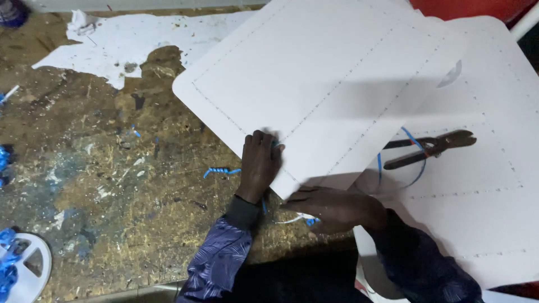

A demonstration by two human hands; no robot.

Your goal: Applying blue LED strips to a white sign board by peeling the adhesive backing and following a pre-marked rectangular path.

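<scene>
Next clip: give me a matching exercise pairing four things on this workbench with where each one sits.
Things:
1. left hand
2. right hand
3. pliers
4. coiled blue strip

Places:
A. lying on the lower white panel, to the right
B. on the bare worn bench, just left of the left hand
C. gripping the near edge of the top white panel
D. flat beneath the top panel's near corner

Pairs: 1-C, 2-D, 3-A, 4-B

No packages, labels, signs or screens show anywhere on the workbench or around it.
</scene>
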